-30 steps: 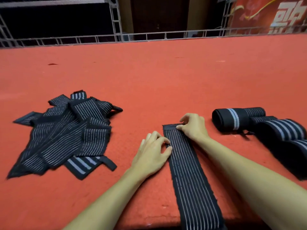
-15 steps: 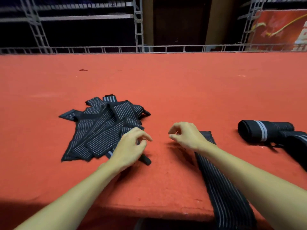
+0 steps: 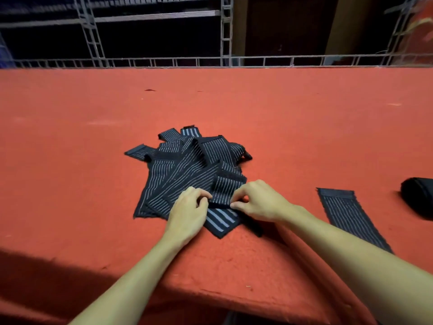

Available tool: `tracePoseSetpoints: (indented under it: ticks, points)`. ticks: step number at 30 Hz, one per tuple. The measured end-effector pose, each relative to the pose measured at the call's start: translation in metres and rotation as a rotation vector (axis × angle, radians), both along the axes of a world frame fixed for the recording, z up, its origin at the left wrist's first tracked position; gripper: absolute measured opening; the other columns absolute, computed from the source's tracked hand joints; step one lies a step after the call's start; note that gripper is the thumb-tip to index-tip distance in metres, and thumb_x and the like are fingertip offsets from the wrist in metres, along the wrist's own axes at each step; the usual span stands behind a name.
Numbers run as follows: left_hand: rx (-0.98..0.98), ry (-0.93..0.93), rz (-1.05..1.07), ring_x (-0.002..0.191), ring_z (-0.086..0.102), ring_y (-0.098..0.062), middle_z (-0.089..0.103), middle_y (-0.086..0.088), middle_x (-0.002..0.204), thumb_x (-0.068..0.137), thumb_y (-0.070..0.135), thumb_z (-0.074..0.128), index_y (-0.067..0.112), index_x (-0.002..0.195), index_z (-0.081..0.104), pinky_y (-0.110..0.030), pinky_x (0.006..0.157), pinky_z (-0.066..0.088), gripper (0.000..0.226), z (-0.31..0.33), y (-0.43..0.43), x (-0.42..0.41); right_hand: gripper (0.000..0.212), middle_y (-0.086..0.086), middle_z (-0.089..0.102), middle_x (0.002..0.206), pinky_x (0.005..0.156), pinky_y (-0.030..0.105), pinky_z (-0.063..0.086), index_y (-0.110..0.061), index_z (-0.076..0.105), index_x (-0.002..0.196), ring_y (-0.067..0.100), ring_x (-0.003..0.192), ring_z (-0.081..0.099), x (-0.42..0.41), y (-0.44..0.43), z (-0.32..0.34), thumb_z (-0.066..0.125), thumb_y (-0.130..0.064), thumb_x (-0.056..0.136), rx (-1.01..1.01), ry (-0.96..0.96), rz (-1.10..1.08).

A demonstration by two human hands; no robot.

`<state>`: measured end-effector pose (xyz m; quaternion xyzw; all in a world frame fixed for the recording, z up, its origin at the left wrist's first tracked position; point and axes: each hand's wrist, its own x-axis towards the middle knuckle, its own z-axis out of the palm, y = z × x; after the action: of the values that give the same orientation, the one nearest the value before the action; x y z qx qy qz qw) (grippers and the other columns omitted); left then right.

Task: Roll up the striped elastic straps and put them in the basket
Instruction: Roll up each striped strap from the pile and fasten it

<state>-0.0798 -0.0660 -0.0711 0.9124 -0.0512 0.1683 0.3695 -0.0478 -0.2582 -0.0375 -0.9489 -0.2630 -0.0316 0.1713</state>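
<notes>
Left hand [image 3: 187, 212] and right hand [image 3: 255, 202] both pinch the near end of one strap [image 3: 225, 187] — likely light, floppy, stretchy; best held by both corners.

No legible text, label, brand or number is showing in your head view. The red banner [image 3: 420, 24] at the far right edge is showing only blurred yellow and pale shapes; you are not getting one readable character from it. The striped straps [image 3: 187, 170] are showing only woven stripes, with no printed mark that can be made out.
</notes>
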Motion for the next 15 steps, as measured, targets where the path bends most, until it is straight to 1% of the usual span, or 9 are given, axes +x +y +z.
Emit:
tracePoseSetpoints:
  ticks: [3,5,7,9,11,13,15]
  points:
    - [0.023,-0.021,0.015,0.111,0.051,-0.007,0.058,0.017,0.11,0.094,0.019,0.046,0.029,0.107,0.062,-0.032,0.097,0.04,0.023,0.003,0.001,-0.004,0.018,0.008,0.072,0.094,0.079,0.038,0.051,-0.019,0.069,0.089,0.029,0.093,0.064,0.003,-0.001,0.007,0.055,-0.029,0.089,-0.021,-0.007,-0.09]
    - [0.098,-0.01,0.002,0.116,0.047,-0.007,0.057,0.017,0.117,0.096,0.023,0.043,0.031,0.118,0.058,-0.031,0.099,0.038,0.027,0.005,0.0,-0.008,0.019,0.014,0.071,0.096,0.08,0.036,0.049,-0.013,0.067,0.088,0.033,0.096,0.063,0.004,-0.01,0.015,0.052,-0.024,0.091,0.043,-0.014,-0.217]
    - [0.206,-0.006,-0.013,0.116,0.046,-0.008,0.056,0.017,0.117,0.096,0.029,0.041,0.033,0.119,0.056,-0.03,0.098,0.038,0.028,0.006,-0.004,-0.013,0.02,0.014,0.073,0.09,0.081,0.036,0.051,-0.012,0.066,0.085,0.031,0.091,0.067,0.002,-0.027,0.025,0.05,-0.021,0.092,0.232,0.017,-0.362]
    - [0.328,0.009,-0.02,0.112,0.046,-0.01,0.055,0.016,0.113,0.097,0.034,0.039,0.033,0.115,0.058,-0.03,0.095,0.038,0.027,0.009,-0.009,-0.015,0.018,0.01,0.074,0.078,0.076,0.041,0.058,-0.015,0.062,0.081,0.026,0.073,0.072,-0.004,-0.044,0.035,0.049,-0.019,0.092,0.436,0.067,-0.452]
    - [0.407,0.08,-0.011,0.114,0.046,-0.012,0.053,0.011,0.113,0.096,0.037,0.038,0.032,0.116,0.059,-0.032,0.095,0.039,0.029,0.015,-0.013,-0.016,0.018,0.008,0.073,0.074,0.07,0.045,0.059,-0.019,0.058,0.078,0.024,0.063,0.072,-0.013,-0.06,0.046,0.049,-0.016,0.093,0.539,0.045,-0.488]
    - [0.372,0.137,-0.028,0.116,0.048,-0.014,0.052,0.007,0.115,0.094,0.034,0.041,0.029,0.118,0.057,-0.034,0.099,0.04,0.029,0.025,-0.02,-0.016,0.02,0.007,0.072,0.074,0.069,0.045,0.06,-0.021,0.057,0.076,0.024,0.062,0.072,-0.022,-0.072,0.06,0.049,-0.014,0.094,0.632,-0.017,-0.533]
    - [0.23,0.078,-0.066,0.112,0.052,-0.013,0.051,0.006,0.112,0.093,0.026,0.046,0.026,0.117,0.058,-0.034,0.099,0.041,0.027,0.036,-0.032,-0.02,0.023,0.005,0.07,0.074,0.07,0.045,0.06,-0.021,0.056,0.075,0.024,0.067,0.072,-0.03,-0.082,0.075,0.049,-0.01,0.094,0.764,-0.083,-0.557]
